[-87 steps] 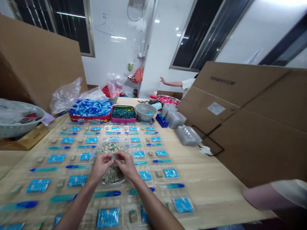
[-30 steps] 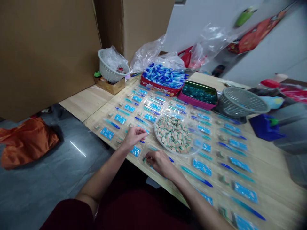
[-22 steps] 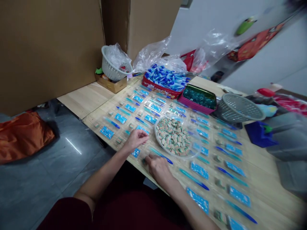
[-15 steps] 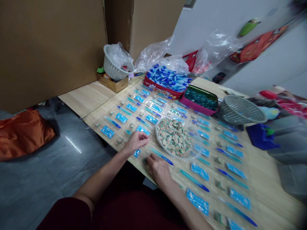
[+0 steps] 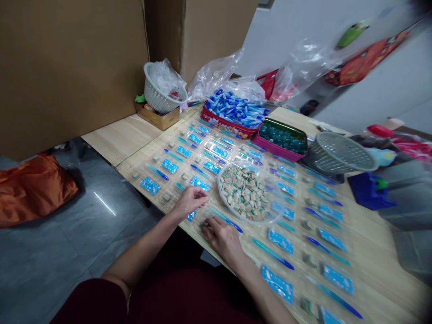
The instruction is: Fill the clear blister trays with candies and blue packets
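Looks pretty far along, with blocks [image 5: 166,196] in many trays [image 5: 144,172], the right hand [image 5: 222,236] at a lower-centre block [image 5: 204,224] (can't tell if it's pinched), left hand [image 5: 191,200] fingertips together, bowl [image 5: 218,185] hiding some spots.

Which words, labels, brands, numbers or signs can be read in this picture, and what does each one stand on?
No text here can be read with certainty.
Red tin: pale lettering on its side, too blurred to read.
Blue packets: white marks, too small and blurred to tell letters from pattern.
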Demonstrator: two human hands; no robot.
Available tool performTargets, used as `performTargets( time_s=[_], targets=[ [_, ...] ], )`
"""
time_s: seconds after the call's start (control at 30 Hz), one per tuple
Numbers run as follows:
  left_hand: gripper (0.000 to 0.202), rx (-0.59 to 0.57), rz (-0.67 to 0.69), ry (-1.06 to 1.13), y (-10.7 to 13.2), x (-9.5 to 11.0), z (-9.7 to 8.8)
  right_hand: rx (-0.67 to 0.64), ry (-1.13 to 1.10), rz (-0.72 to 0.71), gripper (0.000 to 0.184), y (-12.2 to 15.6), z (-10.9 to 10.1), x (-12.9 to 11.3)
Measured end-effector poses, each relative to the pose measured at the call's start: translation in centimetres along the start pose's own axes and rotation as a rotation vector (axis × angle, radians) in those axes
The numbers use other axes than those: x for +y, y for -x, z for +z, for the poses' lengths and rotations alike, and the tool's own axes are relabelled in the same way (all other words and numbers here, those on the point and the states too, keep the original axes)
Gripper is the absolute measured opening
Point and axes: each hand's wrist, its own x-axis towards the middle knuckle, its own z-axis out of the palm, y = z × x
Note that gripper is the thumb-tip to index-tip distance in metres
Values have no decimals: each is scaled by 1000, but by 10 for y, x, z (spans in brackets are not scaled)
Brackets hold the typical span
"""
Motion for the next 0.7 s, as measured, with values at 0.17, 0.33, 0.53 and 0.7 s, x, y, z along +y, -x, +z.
performTargets(
  time_s=[0.17,0.33,0.53,0.7],
  targets=[
    [17,-6,28,-50,-2,3,3,8,-31,-15,12,-1,-2,-5],
    [15,-22,72,-144,-18,5,12,340,-198,55,17,8,-33,34],
    [22,125,183,-423,-44,14,28,740,109,376,29,21,-78,134],
    [11,119,239,-661,-27,25,25,592,-50,169,16,21,-70,95]
  ],
)
